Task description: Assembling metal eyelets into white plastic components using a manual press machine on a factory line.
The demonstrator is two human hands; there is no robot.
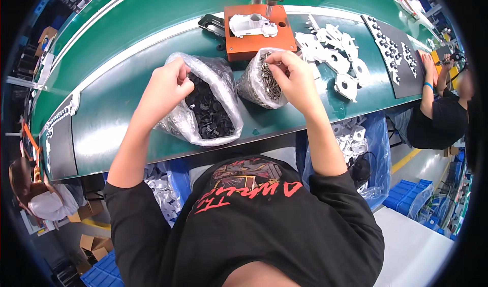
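Observation:
My left hand (171, 83) is closed, its fingers curled together over the rim of a clear plastic bag (231, 109). Small black plastic parts (208, 114) fill that bag. What the fingers hold, if anything, is hidden. My right hand (296, 78) is bent in a pinch at the mouth of a smaller clear bag (249, 86) of metal screws (269, 83); I cannot make out what lies between its fingertips. Just beyond, a white plastic housing (251, 26) lies on an orange fixture block (259, 45), under the tip of a screwdriving tool (272, 7).
Loose white plastic parts (335, 58) lie right of the fixture. A black clamp-like piece (212, 25) sits at its left. Dark mats with small parts (394, 55) lie farther right. Blue-lined bins of white parts (351, 139) stand below the table edge. A co-worker (437, 114) works at far right.

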